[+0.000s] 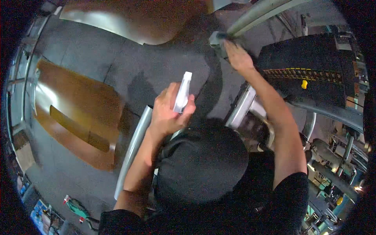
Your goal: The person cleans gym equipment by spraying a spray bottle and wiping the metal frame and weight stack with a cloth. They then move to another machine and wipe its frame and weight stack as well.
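My left hand (170, 111) is wrapped round a white spray bottle (183, 94), its nozzle pointing up in the view. Farther forward and to the right, my right hand (238, 56) reaches out, fingers pressed on a greyish cloth (216, 39). The cloth lies by the lower end of a thick, pale metal tube (250, 21). Motion blurs the fingertips of that hand.
Brown curved panels lie at the left (78, 117) and top (129, 17). A silver tube (135, 145) runs beside my left forearm. At the right are a black mat (305, 58), a yellow object (304, 84) and metal frames. A green tool (76, 207) lies lower left.
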The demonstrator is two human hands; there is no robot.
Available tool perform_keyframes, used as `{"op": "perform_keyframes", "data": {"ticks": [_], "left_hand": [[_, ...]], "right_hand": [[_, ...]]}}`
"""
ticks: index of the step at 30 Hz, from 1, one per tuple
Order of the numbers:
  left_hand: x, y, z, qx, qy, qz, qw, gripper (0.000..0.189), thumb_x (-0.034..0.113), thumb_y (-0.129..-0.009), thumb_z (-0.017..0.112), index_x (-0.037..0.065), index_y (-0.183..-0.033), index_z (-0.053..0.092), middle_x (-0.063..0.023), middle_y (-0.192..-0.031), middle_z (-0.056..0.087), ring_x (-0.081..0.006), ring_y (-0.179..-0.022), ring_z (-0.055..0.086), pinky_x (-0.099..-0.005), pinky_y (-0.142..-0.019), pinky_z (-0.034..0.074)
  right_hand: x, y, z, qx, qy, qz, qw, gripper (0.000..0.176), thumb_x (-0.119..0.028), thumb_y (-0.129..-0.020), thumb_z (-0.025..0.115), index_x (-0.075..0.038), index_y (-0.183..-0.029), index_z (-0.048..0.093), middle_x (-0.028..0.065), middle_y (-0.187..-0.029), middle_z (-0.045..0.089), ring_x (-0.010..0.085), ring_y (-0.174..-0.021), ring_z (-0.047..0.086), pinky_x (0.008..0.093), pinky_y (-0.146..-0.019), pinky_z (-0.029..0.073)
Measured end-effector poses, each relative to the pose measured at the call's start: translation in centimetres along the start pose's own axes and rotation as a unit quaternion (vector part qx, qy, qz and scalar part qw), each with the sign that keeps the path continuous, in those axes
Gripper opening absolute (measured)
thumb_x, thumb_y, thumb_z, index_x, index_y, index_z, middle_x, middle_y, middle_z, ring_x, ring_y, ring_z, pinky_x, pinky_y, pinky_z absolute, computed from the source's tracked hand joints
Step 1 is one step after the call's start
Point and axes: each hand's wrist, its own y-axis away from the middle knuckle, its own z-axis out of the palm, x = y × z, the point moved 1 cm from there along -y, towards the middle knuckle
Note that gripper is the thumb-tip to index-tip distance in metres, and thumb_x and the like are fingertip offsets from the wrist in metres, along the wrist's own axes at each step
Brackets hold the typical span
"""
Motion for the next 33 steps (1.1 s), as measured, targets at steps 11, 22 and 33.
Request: {"op": "perform_keyframes", "data": {"ticks": [11, 22, 33], "left_hand": [[0.1, 0.4, -0.3, 0.021, -0.014, -0.027, 0.999, 0.023, 0.015, -0.089, 0.07, 0.0, -0.103, 0.061, -0.0162, -0.087, 0.059, -0.0378, -0.074, 0.063, -0.0443, -0.067, 0.052], [-1.5, -0.3, -0.9, 0.017, 0.036, -0.042, 0.998, 0.034, 0.016, -0.086, 0.071, 0.0, -0.115, 0.064, -0.0147, -0.091, 0.065, -0.0337, -0.08, 0.069, -0.041, -0.072, 0.055], [-1.8, -0.7, -1.2, 0.05, 0.0, -0.04, 0.998, 0.03, 0.015, -0.086, 0.071, 0.0, -0.111, 0.065, -0.0132, -0.09, 0.065, -0.0343, -0.078, 0.067, -0.0432, -0.071, 0.055]], "right_hand": [[1.6, -0.5, -0.9, 0.061, 0.16, -0.021, 0.985, 0.061, -0.017, -0.096, 0.042, 0.007, -0.152, 0.038, 0.0135, -0.161, 0.039, 0.0209, -0.149, 0.036, 0.0389, -0.125, 0.022], [8.2, 0.0, -16.9, 0.169, 0.021, 0.112, 0.979, 0.065, -0.013, -0.088, 0.053, -0.003, -0.151, 0.043, 0.0158, -0.154, 0.046, 0.0292, -0.145, 0.041, 0.0485, -0.121, 0.027], [-1.1, -3.6, 1.8, -0.041, 0.096, -0.107, 0.989, 0.053, -0.012, -0.091, 0.047, 0.015, -0.136, 0.052, 0.0242, -0.149, 0.05, 0.0309, -0.142, 0.044, 0.0415, -0.126, 0.025]]}}
